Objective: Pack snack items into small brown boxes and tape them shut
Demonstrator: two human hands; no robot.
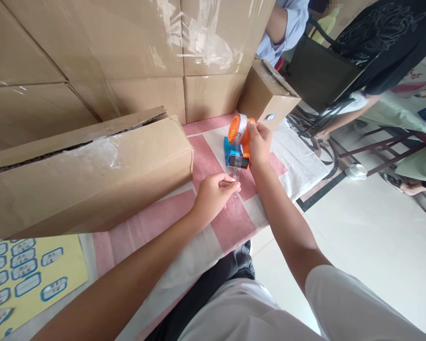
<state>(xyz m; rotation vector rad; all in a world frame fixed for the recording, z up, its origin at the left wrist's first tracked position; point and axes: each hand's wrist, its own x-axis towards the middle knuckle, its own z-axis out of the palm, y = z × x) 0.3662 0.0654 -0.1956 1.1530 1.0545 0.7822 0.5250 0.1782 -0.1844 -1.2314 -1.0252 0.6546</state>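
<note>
My right hand [261,142] is closed around the orange side of an orange-and-blue tape dispenser [247,150], just above the table. A roll of clear tape [242,127] is mounted on it. From the dispenser a short strip of clear tape [236,175] stretches down to my left hand [216,196], whose thumb and fingers pinch its end. To the left of my hands a closed cardboard box [102,175] lies on the pink-and-white tablecloth [230,222], with clear tape along its upper edge.
Large stacked cartons [135,47] form a wall behind the table. A smaller cardboard box [270,92] stands at the far right end. Yellow sheet [74,265] with blue-edged labels lies at the lower left. Another person in black [386,38] stands beyond a dark chair [319,71].
</note>
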